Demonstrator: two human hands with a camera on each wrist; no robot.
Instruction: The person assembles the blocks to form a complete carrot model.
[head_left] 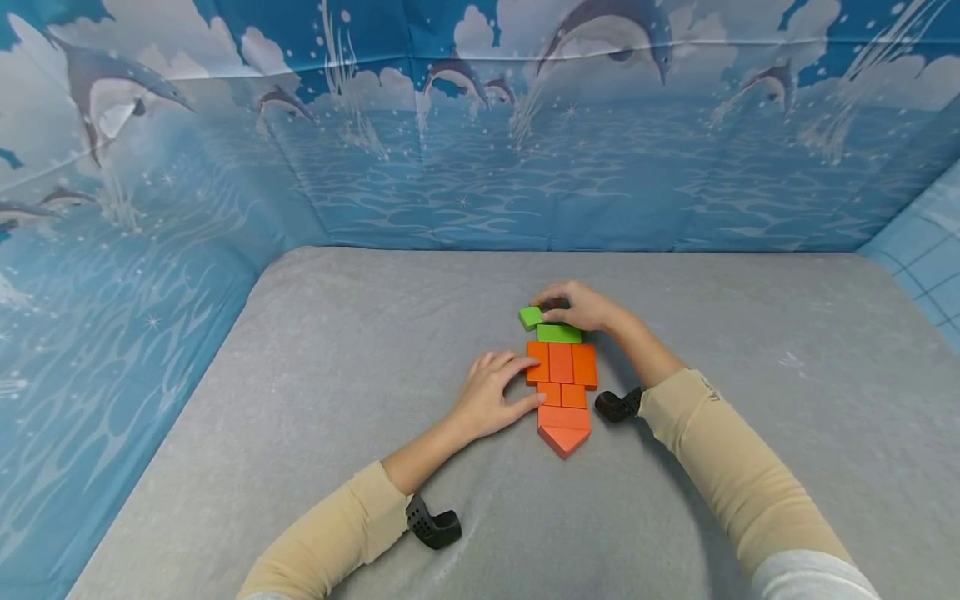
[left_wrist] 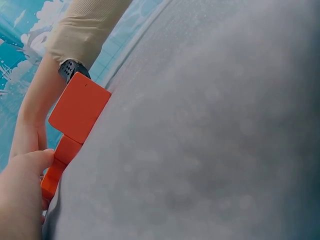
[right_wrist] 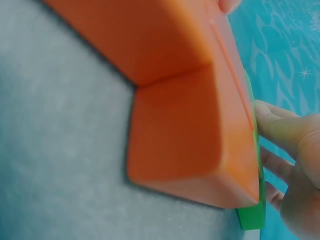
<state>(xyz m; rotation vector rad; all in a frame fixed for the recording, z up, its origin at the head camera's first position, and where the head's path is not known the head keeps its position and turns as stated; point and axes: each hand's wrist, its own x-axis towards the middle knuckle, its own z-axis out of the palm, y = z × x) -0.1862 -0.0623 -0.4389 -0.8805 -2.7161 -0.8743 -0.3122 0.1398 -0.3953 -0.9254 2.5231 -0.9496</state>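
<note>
Orange blocks [head_left: 561,363] lie fitted together on the grey cloth, with a pointed salmon-orange end [head_left: 564,439] toward the person. A long green block [head_left: 558,334] sits against their far end. Beyond it, my right hand [head_left: 581,306] pinches another green block [head_left: 530,317] between thumb and fingers; its left end sticks out and the rest is hidden by the hand. My left hand [head_left: 487,396] rests at the left side of the orange blocks, index fingertip and thumb tip touching them, fingers loosely spread. In the left wrist view, the thumb lies against an orange block [left_wrist: 66,148].
Grey cloth [head_left: 337,358] covers the flat surface. Blue curtains with dolphins [head_left: 465,183] stand behind and at the left. A black wrist device [head_left: 435,527] sits by the left cuff, and another [head_left: 618,406] by the right cuff, close beside the blocks.
</note>
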